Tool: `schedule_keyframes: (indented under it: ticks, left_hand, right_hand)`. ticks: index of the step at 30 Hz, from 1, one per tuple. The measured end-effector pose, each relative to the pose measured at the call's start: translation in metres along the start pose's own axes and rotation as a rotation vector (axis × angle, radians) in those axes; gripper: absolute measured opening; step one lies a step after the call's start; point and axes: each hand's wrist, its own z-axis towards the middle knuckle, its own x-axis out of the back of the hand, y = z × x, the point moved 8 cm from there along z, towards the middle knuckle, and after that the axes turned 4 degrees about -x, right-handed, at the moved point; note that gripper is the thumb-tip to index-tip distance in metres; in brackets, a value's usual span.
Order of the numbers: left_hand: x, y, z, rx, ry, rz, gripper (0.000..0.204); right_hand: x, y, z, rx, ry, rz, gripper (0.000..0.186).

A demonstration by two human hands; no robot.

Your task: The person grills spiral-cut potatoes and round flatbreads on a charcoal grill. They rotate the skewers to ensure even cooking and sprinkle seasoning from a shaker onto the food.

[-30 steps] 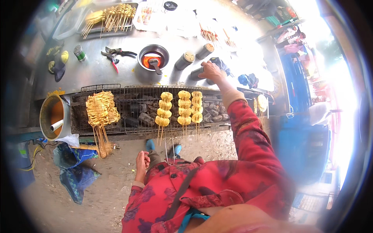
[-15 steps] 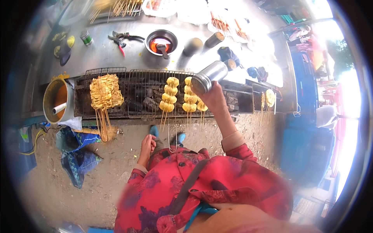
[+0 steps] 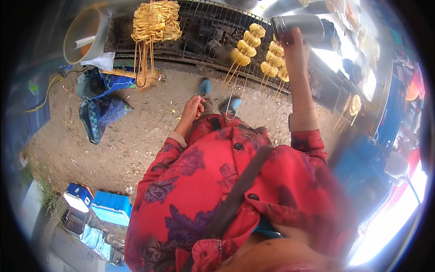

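Observation:
My right hand (image 3: 295,53) is closed round a shiny metal shaker canister (image 3: 302,27), tipped on its side over the grill's far part. Below it on the grill rack (image 3: 199,11) lie skewers of round yellow slices (image 3: 273,59), with another such skewer (image 3: 247,44) to their left. Loosely curled in front of my waist, my left hand (image 3: 194,108) shows nothing between its fingers. Near it, a long bent metal wire (image 3: 235,100) reaches down from the grill. A thick bundle of skewered yellow strips (image 3: 156,21) rests at the grill's left end.
Left of the grill stands a metal pot (image 3: 69,43) with a white handle in it. Blue patterned bags (image 3: 102,111) lie on the dirt ground (image 3: 149,97). Two coolers, one a bright blue box (image 3: 112,207), sit at lower left. More skewers (image 3: 354,106) project at the right end.
The view has swung down, so the grill sits higher and the ground shows more. The canister, upright-slanted before, now lies nearly level in my right hand. My left hand stays by my waist.

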Motion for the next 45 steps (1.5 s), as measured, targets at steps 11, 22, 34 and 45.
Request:
schedule_keyframes:
  ticks: [11,22,34,45]
  left_hand:
    - [-0.011,0.007,0.005,-0.022,-0.011,0.073,0.028]
    - [-0.076,0.123,0.009,-0.620,0.076,0.629,0.036]
    - [-0.106,0.130,0.014,-0.680,0.177,1.259,0.019]
    - [-0.128,0.112,0.021,-0.161,-0.421,0.018,0.028]
  right_hand:
    - [-0.004,0.016,-0.049,-0.094,-0.005,0.067,0.037]
    - [-0.005,0.030,-0.074,-0.164,-0.043,0.129,0.051]
    - [0.025,0.013,-0.071,-0.110,-0.024,0.134,0.042]
    - [0.036,-0.012,-0.059,-0.083,0.041,-0.158,0.044]
